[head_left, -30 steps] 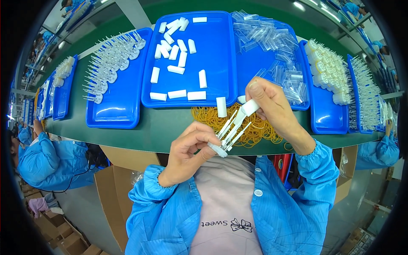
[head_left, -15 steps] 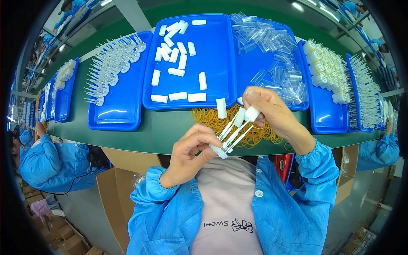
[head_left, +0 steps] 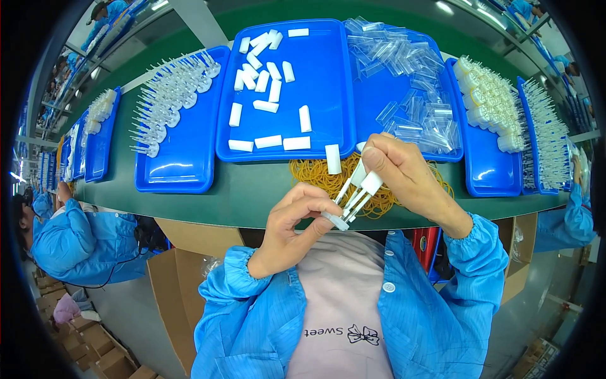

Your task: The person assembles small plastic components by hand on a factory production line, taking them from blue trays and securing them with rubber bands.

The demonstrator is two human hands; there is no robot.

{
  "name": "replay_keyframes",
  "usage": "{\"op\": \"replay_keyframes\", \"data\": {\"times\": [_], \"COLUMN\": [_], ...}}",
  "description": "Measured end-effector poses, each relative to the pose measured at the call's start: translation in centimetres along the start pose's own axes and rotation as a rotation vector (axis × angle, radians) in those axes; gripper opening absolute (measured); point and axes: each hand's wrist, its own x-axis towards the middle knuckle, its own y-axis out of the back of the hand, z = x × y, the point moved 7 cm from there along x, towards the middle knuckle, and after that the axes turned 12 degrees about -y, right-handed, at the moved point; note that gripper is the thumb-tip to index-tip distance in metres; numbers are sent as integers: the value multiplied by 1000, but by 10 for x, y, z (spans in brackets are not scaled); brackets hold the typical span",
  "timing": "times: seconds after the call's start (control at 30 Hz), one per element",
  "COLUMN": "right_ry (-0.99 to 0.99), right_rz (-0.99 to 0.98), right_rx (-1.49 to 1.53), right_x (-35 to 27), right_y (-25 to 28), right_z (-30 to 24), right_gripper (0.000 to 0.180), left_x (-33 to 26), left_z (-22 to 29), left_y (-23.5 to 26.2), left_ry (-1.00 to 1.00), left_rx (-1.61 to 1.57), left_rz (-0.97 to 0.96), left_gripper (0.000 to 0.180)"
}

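On my feed, the left hand (head_left: 297, 224) has its fingers pinched on the base of a pronged piece (head_left: 336, 220), which sits near the front edge of the green desk (head_left: 252, 199), its pale stalks pointing away from the wearer. With my right hand (head_left: 407, 177) I am grasping a white block (head_left: 371, 183) between thumb and fingers, at the stalk ends; I cannot tell how far a stalk enters it. A second white block (head_left: 358, 172) stands just beside it, at another stalk. Yellow bands (head_left: 309, 174) lie heaped beyond. Past them, a blue tray (head_left: 322, 69) holds loose white blocks (head_left: 275, 90), and the tray to its right carries clear plastic pieces (head_left: 394, 54).
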Motion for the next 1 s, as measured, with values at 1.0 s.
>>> {"op": "replay_keyframes", "data": {"times": [1.0], "right_ry": [-44], "right_rz": [-264], "right_rx": [236], "right_x": [-15], "right_y": [-3], "right_z": [2], "right_gripper": [10], "left_x": [-6], "left_z": [-12], "left_y": [1], "left_ry": [-43], "left_rx": [-78], "left_rz": [120], "left_gripper": [41]}}
